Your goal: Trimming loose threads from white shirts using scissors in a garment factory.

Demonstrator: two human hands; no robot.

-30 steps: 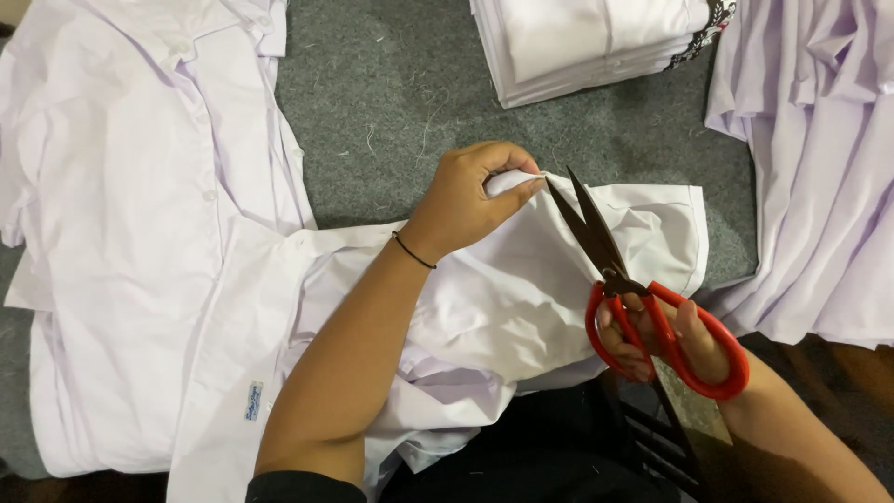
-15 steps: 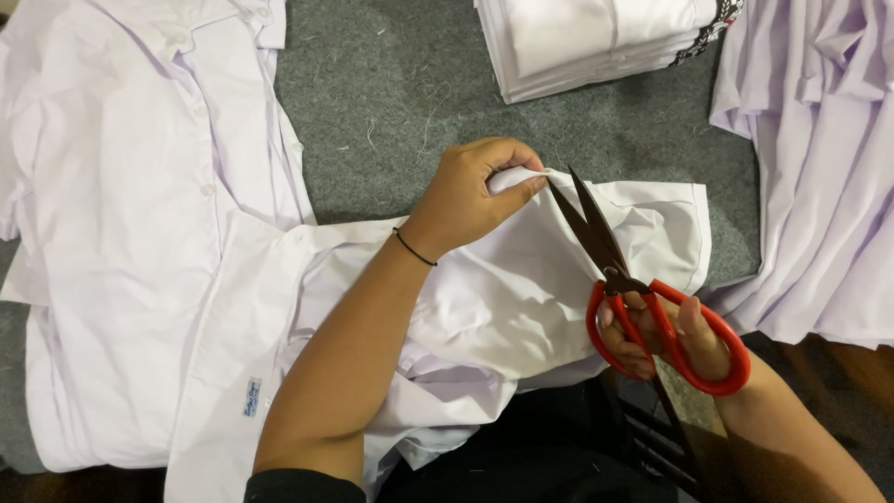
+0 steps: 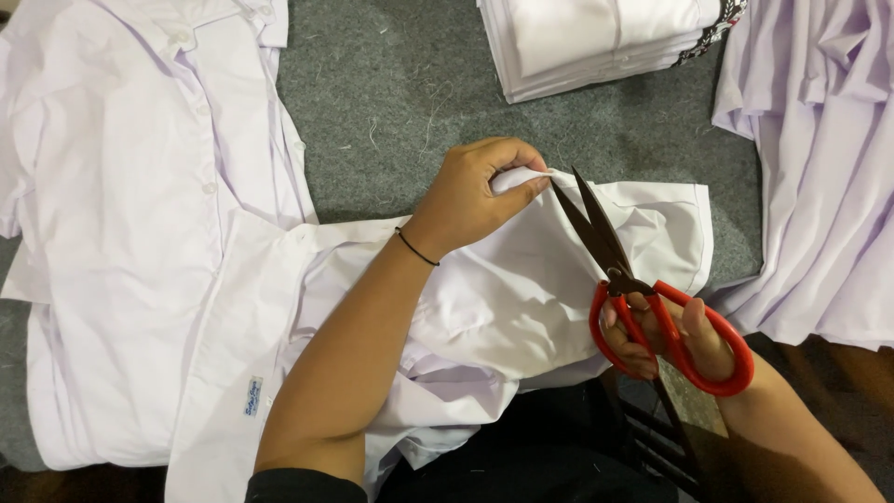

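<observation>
Left hand (image 3: pixel 470 200) pinches a fold of the white shirt (image 3: pixel 521 298) on the grey worktop (image 3: pixel 400 84). Right hand (image 3: pixel 666 335) holds red-handled scissors (image 3: pixel 643 298), blades slightly parted, tips just beside the pinched fold. Folded shirt stack (image 3: pixel 596 42) at top; loose shirts left and right.

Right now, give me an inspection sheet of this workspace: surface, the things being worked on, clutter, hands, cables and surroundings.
Surface: grey felt-like mat, scattered with thread bits.
Job's things: white shirt lying crumpled on the mat; red-handled scissors, dark blades slightly apart, tips at the pinched fold.
Clutter: open white shirt spread at the left; stack of folded white garments at the top; loose white garments at the right.
Hands: left hand pinches a fold of the shirt's edge; right hand has fingers through the scissors' handles.
Cables: nothing seen.
Surroundings: dark clothing of the person along the bottom edge; no other people seen.
</observation>
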